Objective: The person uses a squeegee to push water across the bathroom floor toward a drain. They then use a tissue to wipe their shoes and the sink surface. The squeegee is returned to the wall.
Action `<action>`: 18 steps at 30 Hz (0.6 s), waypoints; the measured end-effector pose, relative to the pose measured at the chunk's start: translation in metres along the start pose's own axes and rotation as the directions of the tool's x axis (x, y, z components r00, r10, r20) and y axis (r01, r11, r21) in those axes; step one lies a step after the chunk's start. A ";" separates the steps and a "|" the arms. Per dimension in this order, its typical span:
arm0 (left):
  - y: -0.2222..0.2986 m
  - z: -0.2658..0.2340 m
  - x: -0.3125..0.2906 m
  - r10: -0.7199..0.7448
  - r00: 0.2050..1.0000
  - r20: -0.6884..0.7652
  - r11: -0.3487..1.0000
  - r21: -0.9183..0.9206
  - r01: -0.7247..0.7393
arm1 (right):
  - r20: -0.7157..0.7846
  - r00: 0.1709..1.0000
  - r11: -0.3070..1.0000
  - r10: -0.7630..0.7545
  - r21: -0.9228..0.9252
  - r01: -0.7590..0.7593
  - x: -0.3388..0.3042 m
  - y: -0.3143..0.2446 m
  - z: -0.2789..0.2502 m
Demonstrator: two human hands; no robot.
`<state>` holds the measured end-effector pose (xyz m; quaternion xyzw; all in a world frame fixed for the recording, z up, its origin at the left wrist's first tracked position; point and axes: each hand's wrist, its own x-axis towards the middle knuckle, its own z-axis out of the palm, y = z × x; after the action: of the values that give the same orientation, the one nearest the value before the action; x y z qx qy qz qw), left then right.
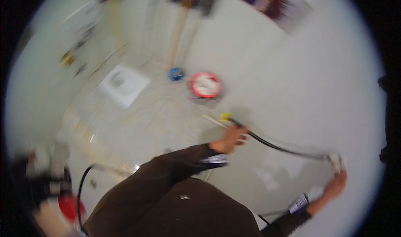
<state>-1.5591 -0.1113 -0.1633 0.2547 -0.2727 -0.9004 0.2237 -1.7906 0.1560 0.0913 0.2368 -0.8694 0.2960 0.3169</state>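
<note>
My left hand [233, 138] is closed around a black cable [275, 146], with a yellow piece [225, 117] just beyond the fingers. A thin pale stick [214, 120] shows beside that same hand. To the right, the cable runs in a shallow sag to my right hand [337, 182]. This hand is raised at the cable's other end, its fingers around a pale, blurred piece [334, 161] whose kind I cannot make out. Motion blur softens the whole view.
A red-rimmed round container [219, 86] with whitish contents stands ahead, next to a small blue round object [176, 74]. Farther left lies a white sheet [124, 86]. Long-handled tools [179, 32] stand at the back. A black cord [80, 187] loops near a red round thing [69, 207].
</note>
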 end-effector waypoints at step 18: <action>-0.004 0.034 0.000 0.111 0.982 -0.156 0.994 0.003 -0.112 | -0.063 0.994 0.995 -0.095 -0.019 0.094 -0.014 -0.007 0.025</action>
<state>-1.5802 -0.0950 -0.1411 0.3078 -0.2655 -0.8647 0.2951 -1.7871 0.1375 0.0686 0.2655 -0.8490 0.2813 0.3600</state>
